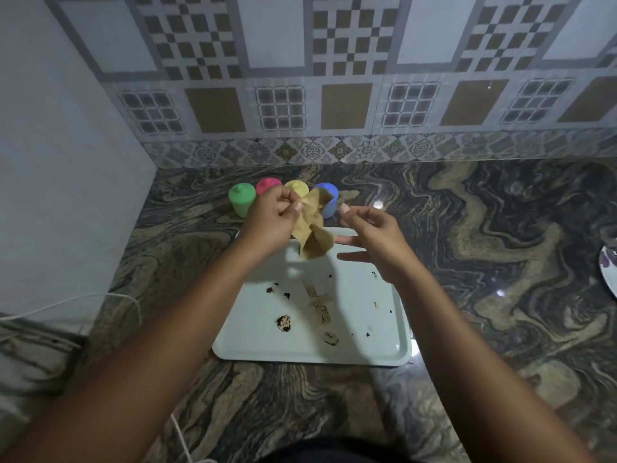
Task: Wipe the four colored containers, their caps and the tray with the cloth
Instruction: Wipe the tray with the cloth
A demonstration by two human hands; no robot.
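My left hand (272,217) pinches a tan cloth (312,233) that hangs down over the far end of the pale tray (384,349). My right hand (370,238) hovers to the right of the cloth with its fingers spread, holding nothing. The tray lies on the counter with brown smears and crumbs (283,324) on it. Behind the tray stand the capped containers in a row: green (242,198), red (267,185), yellow (296,188) and blue (329,198). My left hand and the cloth hide parts of the red, yellow and blue ones.
The marbled stone counter (467,262) meets a tiled wall at the back and a plain wall at the left. A white cable (66,302) runs along the left side. The edge of a plate (607,272) shows at far right.
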